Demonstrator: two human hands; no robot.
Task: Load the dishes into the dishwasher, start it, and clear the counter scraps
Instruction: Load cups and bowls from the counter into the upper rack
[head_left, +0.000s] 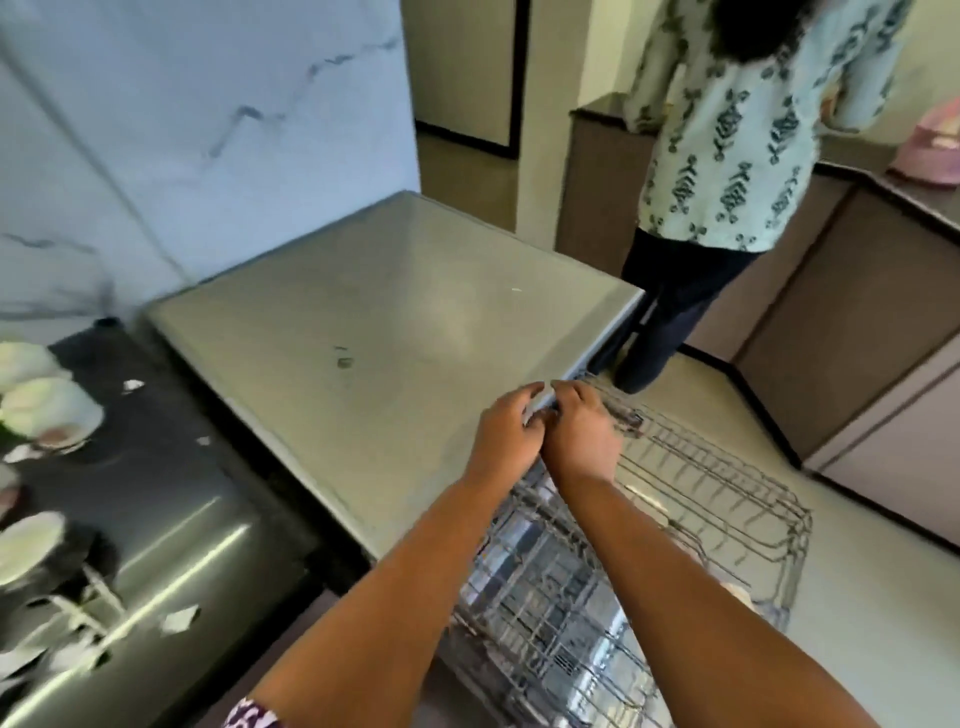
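Standing near, I see the left hand (506, 428) and right hand (582, 431) meet at the dishwasher (363, 312) front edge, fingers (524, 395) curled, pinching something small, unclear. The wire rack (675, 493) below looks stiff, light; plates (49, 405) wait on the counter (171, 493), fragile.

- the dishwasher (395, 312) stands against the wall (182, 130), its flat top in the middle of the view.
- the wire rack (675, 519) sticks out in front of the dishwasher, below its top edge, to the right.
- the left hand (511, 431) and right hand (582, 431) sit side by side, touching, at the top's front edge, above the rack.
- the counter (171, 493) lies left of the dishwasher, just beside it.
- plates (49, 405) sit on the counter's far left; paper scraps (179, 619) lie scattered on it nearer the dishwasher.
- another person (727, 182) stands behind and to the right, facing a second counter (909, 202) along the right wall.
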